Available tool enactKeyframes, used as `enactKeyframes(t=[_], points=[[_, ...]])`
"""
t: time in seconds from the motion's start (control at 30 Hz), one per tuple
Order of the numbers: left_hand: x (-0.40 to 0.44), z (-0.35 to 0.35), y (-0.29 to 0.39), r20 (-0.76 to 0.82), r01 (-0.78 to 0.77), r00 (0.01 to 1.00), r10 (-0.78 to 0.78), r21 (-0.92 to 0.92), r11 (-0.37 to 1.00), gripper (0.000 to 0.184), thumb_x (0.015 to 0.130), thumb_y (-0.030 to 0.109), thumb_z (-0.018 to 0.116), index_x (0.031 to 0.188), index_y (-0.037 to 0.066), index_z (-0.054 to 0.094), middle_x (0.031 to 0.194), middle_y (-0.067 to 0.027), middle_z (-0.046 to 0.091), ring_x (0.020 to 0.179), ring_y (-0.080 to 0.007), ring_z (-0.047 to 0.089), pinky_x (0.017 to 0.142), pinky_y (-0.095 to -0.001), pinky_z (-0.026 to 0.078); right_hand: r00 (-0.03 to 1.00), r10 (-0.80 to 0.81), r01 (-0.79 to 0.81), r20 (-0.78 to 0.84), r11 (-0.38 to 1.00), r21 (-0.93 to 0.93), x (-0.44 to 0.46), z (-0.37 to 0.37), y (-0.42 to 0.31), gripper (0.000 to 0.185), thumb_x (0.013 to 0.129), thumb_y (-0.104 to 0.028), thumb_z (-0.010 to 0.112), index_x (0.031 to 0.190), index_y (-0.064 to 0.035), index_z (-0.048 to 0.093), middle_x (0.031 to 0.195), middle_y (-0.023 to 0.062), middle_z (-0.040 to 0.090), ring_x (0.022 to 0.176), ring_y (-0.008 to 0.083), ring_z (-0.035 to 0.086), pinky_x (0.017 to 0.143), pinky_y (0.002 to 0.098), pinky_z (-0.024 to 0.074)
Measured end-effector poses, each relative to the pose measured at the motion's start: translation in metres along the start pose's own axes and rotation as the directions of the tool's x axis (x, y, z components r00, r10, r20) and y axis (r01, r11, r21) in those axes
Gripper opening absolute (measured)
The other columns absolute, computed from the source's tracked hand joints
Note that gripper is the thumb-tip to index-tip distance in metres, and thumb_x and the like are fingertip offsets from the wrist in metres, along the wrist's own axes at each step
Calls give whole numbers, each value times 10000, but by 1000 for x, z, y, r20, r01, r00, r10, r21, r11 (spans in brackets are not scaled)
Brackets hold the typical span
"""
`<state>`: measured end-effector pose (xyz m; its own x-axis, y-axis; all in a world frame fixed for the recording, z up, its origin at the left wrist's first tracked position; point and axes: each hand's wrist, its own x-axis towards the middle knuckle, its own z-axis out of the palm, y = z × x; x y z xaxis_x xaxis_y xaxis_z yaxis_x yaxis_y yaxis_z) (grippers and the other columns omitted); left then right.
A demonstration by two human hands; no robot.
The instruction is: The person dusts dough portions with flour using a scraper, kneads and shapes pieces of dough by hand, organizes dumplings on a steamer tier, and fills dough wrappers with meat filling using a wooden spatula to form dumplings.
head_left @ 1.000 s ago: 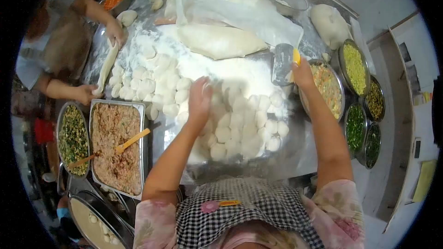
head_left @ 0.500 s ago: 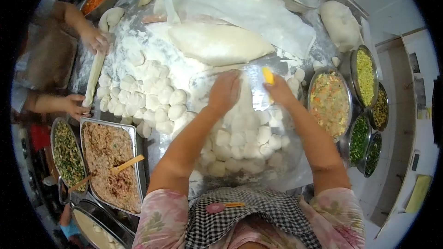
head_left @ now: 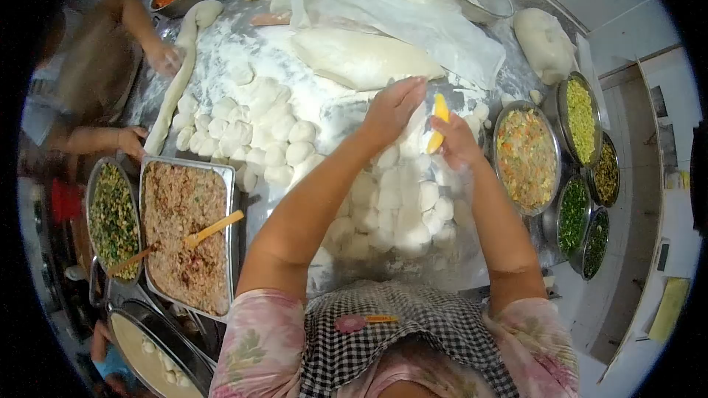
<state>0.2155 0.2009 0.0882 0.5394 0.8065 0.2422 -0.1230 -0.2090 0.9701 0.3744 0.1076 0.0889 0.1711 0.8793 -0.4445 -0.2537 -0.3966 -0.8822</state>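
Observation:
My right hand (head_left: 457, 140) is closed around the yellow handle of a dough scraper (head_left: 441, 108); its blade is hard to make out. My left hand (head_left: 394, 108) is just left of the scraper, with its fingers stretched out together and nothing visible in them. Below both hands, many small cut dough pieces (head_left: 402, 206) lie on the floured steel table (head_left: 343, 114), some of them blurred. Just beyond my left hand rests a large smooth slab of dough (head_left: 361, 59), with a white cloth (head_left: 413, 26) behind it.
At left, a co-worker's hands (head_left: 164, 57) touch a long dough rope (head_left: 177, 92). More dough pieces (head_left: 236, 133) lie near it. A tray of meat filling (head_left: 234, 250) with a wooden spatula stands front left. Bowls of vegetable filling (head_left: 527, 158) and chopped greens (head_left: 574, 214) line the right.
My left hand has lifted and moved up and right, toward the scraper. The scraper has turned more upright in my right hand. The co-worker's dough rope now looks longer.

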Motion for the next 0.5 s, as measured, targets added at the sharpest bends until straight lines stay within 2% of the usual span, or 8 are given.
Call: enactKeyframes(t=[0.03,0.07,0.13,0.23,0.3,0.37,0.43,0.5], points=[[-1,-3,17,48,27,999,-24,-69,997,415,926,314,454,1140,-26,560,1128,-171,587,1062,-252,537,926,-303,389,999,-17,16,37,999,30,-7,2,-5,251,876,-148,567,1090,-60,471,851,14,550,631,85,547,461,222,436],[-5,-8,33,56,41,998,-36,-81,996,413,933,304,442,1152,-29,553,1138,-155,583,1075,-232,525,944,-300,373,1000,-20,21,-20,998,51,-10,5,-5,255,880,-150,561,1098,-61,462,859,13,552,657,92,555,505,220,453],[-15,-21,59,73,63,996,-55,-103,993,410,946,284,419,1174,-36,538,1157,-123,575,1100,-190,501,982,-295,341,998,-54,50,35,994,98,-30,27,-15,269,879,-151,562,1109,-50,464,872,16,560,658,97,558,508,219,455],[-59,-53,70,30,-70,997,72,-63,996,399,945,256,400,1175,-44,530,1158,-123,575,1100,-195,501,980,-302,346,997,-50,46,59,997,59,-56,75,-11,318,877,-149,563,1158,-37,465,911,32,578,678,101,569,529,222,473],[-105,-73,82,-40,8,999,-4,93,996,376,933,213,394,1165,-48,533,1158,-129,573,1100,-199,503,975,-311,352,994,25,-17,103,996,-82,-70,108,2,400,869,-161,576,1200,4,425,893,101,593,712,174,600,543,253,517],[-151,-94,62,-96,9,995,10,190,982,344,914,170,413,1154,-39,544,1128,-126,583,1090,-189,507,953,-297,367,985,106,-82,134,981,-174,-71,139,39,442,869,-174,571,1230,10,395,938,133,586,789,202,604,669,322,524],[-194,-109,58,-199,152,974,-112,196,969,307,904,135,429,1129,-26,563,1089,-117,591,1063,-177,517,931,-277,379,989,114,-66,95,912,-404,-81,173,67,429,863,-196,570,1202,8,402,961,181,578,815,261,605,729,381,494],[-233,-123,43,-320,228,936,-146,237,945,271,886,148,501,1080,-22,582,1041,-122,602,980,-197,554,881,-298,412,970,-69,204,234,755,-623,-92,193,84,394,850,-207,563,1150,4,420,969,213,570,834,312,599,724,411,480]])
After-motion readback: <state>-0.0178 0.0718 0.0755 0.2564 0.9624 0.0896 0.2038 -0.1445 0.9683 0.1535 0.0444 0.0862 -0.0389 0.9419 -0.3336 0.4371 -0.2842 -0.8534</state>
